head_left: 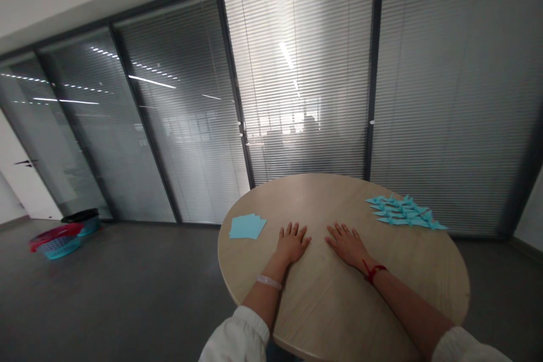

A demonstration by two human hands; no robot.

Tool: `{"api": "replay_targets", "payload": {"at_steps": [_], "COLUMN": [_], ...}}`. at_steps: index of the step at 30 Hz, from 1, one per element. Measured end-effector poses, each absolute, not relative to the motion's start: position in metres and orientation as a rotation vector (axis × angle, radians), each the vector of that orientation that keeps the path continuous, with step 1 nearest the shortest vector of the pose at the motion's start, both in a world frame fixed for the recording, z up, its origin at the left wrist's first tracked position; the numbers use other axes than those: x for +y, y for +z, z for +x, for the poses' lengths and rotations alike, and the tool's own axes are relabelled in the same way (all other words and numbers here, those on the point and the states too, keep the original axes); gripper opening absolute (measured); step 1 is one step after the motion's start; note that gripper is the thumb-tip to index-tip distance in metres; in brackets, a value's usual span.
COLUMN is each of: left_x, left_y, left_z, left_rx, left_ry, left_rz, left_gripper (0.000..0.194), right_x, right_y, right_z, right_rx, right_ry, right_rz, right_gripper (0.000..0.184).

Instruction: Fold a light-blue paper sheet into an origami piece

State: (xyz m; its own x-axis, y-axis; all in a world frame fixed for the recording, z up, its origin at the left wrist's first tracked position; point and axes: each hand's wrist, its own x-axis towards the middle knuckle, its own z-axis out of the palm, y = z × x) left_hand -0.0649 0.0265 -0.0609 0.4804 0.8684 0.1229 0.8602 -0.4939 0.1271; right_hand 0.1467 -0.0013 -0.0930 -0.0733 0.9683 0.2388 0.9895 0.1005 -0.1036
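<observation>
Palms down on the round table [322, 305], the left hand [292, 242] and right hand [345, 244] lie flat near its middle, apart, fingers spread. Between hand and white sleeve [240, 336], a pale band [269, 281] circles the left wrist and a red string [375, 270] the right. Blue paper sheets [247, 227] overlap on the table's left side, near the left hand. Blue folded paper birds [401, 212] sit in close rows on its far right side, beyond the right hand. Well left of the table, a basket [58, 244] stands on the floor [139, 294]. Behind the table runs a glass wall with blinds [305, 68].
</observation>
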Motion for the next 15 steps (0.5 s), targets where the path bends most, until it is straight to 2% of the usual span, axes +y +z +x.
{"api": "replay_targets", "payload": {"at_steps": [10, 15], "left_x": [0.0274, 0.0296], "left_y": [-0.0623, -0.0614], "left_z": [-0.0660, -0.0700], "left_rx": [1.556, 1.582], "left_ry": [0.252, 0.307], "left_rz": [2.693, 2.707], "left_gripper": [0.062, 0.058], "right_x": [-0.0032, -0.0014], "right_y": [-0.0929, -0.0919], "right_z": [0.1457, 0.1459], "right_rx": [-2.123, -1.980], "right_ry": [-0.111, -0.059], "right_rz": [-1.952, -1.913], "right_gripper": [0.055, 0.062]}}
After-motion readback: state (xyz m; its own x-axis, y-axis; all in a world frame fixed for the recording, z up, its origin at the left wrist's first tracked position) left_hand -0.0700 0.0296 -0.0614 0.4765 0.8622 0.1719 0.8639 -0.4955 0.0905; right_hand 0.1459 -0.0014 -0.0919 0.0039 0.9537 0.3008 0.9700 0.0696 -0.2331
